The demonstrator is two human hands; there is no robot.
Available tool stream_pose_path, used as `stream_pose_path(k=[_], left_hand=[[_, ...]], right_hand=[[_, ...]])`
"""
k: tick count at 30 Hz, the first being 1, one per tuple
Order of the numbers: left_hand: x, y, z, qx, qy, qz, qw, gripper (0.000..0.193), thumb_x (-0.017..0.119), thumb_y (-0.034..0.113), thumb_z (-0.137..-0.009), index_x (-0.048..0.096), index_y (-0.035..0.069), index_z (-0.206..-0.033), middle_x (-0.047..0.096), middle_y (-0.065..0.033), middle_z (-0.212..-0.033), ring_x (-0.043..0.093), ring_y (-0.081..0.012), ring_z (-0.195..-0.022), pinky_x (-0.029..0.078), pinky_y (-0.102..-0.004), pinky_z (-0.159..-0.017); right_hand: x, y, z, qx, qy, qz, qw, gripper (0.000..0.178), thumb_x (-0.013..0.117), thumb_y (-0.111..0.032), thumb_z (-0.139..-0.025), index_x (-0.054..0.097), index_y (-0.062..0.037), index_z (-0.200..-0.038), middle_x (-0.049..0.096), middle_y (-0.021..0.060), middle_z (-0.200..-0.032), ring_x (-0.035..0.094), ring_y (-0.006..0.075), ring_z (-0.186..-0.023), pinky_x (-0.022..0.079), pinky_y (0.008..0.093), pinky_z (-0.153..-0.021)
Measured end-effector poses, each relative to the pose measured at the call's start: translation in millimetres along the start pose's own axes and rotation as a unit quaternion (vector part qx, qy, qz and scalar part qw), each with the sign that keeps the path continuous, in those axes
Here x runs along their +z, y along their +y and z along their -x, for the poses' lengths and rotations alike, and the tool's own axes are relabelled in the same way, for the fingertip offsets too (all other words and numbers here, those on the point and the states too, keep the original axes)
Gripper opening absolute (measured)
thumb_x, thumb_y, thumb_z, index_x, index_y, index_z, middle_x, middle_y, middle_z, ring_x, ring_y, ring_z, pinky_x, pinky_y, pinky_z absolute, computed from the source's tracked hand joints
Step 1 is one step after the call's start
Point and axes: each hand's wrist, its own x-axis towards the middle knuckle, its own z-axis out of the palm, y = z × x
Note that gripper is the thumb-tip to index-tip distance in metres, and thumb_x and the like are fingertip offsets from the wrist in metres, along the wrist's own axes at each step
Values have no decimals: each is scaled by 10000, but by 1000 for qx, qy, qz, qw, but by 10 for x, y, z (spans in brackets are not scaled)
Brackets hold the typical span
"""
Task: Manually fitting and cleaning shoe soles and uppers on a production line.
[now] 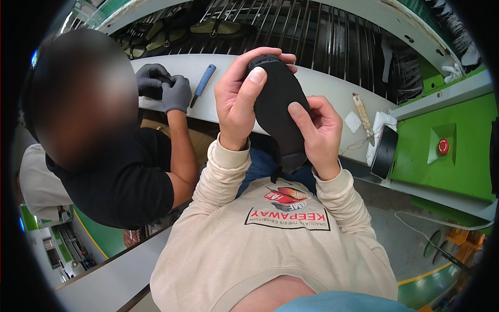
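A black shoe, narrow-waisted and with its underside facing me, is held up in front of my chest. My left hand wraps round its far end, the thumb on the rim and the fingers curled over the top. Lower down, my right hand grips the side edge, thumb pressed on the flat underside and fingers partly hidden behind. A dark strap hangs near the shoe's lower end, by my lap.
A white bench runs ahead, with a blue-handled tool on it. At left a co-worker's grey-gloved hands hold a dark piece. Green-and-black shoes lie on metal rollers beyond. Rightward are a phone, a tan-handled tool and a red button.
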Motion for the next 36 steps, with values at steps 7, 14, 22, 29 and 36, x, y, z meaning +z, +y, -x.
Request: stream_pose_path(k=[7, 14, 22, 29, 36], left_hand=[[41, 56, 46, 4, -11, -77, 997, 367, 633, 153, -1027, 651, -78, -1312, 754, -236, -1197, 747, -287, -1082, 622, -393, -930], [48, 79, 70, -32, 5, -30, 999, 438, 612, 187, -1001, 632, -107, -1325, 722, -299, -1260, 740, -350, -1126, 619, -449, -961], [80, 136, 117, -18, -31, -36, 999, 407, 640, 164, -998, 665, -91, -1315, 738, -253, -1264, 740, -318, -1133, 582, -418, -1010], [126, 135, 157, -17, -42, -37, 998, 400, 696, 176, -1013, 673, -63, -1332, 753, -198, -1260, 731, -267, -1150, 562, -374, -1030], [131, 123, 170, -26, -58, -13, 998, 452, 571, 228, -1058, 616, -68, -1398, 738, -213, -1293, 720, -284, -1178, 553, -398, -1053]], right_hand=[[-29, -48, 40, 8, -5, 8, 1000, 238, 822, -214, -1005, 702, -10, -1030, 694, -4, -865, 601, 49, -766, 484, 205, -681], [-40, -70, 46, 8, -12, 8, 1000, 233, 813, -219, -1013, 702, -16, -1036, 691, -5, -866, 592, 50, -765, 484, 212, -681], [18, -423, -145, -58, -19, 128, 990, 303, 784, -281, -1035, 733, -5, -920, 716, 18, -740, 616, 57, -679, 480, 230, -601], [-2, -545, -222, -85, -35, 160, 983, 285, 799, -262, -1021, 753, -24, -872, 718, 12, -712, 613, 53, -647, 470, 240, -570], [-19, -549, -230, -71, -42, 155, 984, 241, 817, -233, -1003, 770, -18, -905, 729, 15, -723, 633, 46, -661, 479, 219, -581]])
